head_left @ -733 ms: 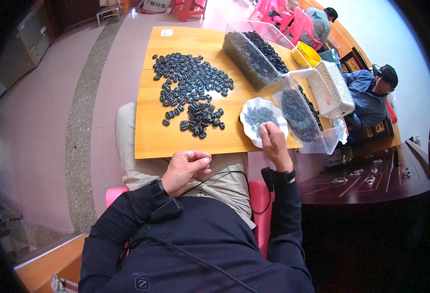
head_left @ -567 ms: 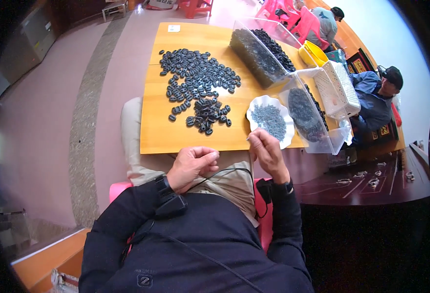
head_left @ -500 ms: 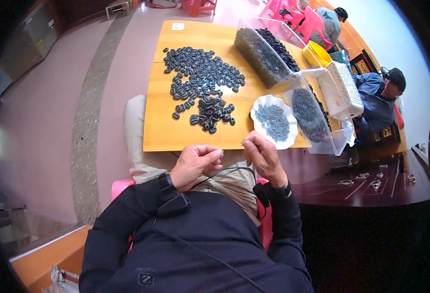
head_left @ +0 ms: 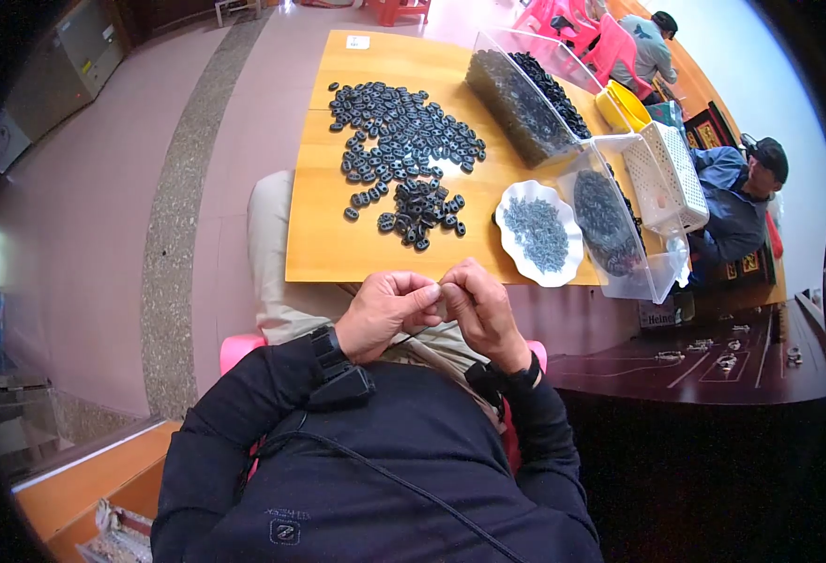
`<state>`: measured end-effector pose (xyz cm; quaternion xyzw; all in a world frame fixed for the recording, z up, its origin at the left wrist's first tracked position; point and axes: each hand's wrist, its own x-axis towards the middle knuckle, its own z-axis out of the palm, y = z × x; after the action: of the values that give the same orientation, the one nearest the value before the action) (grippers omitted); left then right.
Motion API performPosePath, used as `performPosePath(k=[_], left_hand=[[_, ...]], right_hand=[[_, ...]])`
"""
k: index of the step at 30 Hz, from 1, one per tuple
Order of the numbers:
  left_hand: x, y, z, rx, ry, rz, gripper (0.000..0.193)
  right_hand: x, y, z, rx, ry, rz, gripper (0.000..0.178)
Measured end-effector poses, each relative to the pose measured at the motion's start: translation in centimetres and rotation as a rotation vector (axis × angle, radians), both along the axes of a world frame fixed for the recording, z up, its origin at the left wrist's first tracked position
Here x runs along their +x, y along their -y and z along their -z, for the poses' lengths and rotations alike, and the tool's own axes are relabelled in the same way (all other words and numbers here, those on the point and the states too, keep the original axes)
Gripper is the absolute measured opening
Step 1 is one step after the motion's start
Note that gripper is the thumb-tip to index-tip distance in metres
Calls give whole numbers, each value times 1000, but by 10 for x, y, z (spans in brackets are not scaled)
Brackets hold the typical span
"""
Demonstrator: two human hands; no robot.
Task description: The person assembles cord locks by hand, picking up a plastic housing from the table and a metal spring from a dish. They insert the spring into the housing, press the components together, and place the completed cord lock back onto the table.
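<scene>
your left hand (head_left: 382,314) and right hand (head_left: 483,314) meet, each closed in a pinch, by the near edge of the counter (head_left: 338,253); you cannot tell what, if anything, lies between them. two clear bins (head_left: 652,279) of dark pieces (head_left: 546,91) stand at the right, a white scalloped plate (head_left: 566,274) beside the nearer one. black two-holed pieces (head_left: 403,131) spread left of the plate; tiny grey bits (head_left: 538,235) lie on it.

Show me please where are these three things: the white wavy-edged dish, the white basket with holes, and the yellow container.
White wavy-edged dish (head_left: 558,278): head view, on its near rim.
White basket (head_left: 681,176): head view, on its wall with holes.
Yellow container (head_left: 622,108): head view, on its wall.
</scene>
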<state>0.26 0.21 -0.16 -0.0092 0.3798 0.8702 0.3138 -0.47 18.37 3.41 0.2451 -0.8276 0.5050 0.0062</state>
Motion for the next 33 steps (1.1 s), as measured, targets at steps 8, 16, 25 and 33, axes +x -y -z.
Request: performPosePath(k=[8,16,25,33], left_hand=[[0,-2,-4,31,-5,-15,19],[-2,-1,-7,108,-22,62,19],[-2,0,0,58,-39,79,22],[-3,-1,4,60,-34,34,21]], right_hand=[[-2,-1,13,-155,34,-17,5],[5,-2,11,-379,389,-12,8],[8,6,6,-143,88,75,6],[6,9,9,-54,-125,105,3]])
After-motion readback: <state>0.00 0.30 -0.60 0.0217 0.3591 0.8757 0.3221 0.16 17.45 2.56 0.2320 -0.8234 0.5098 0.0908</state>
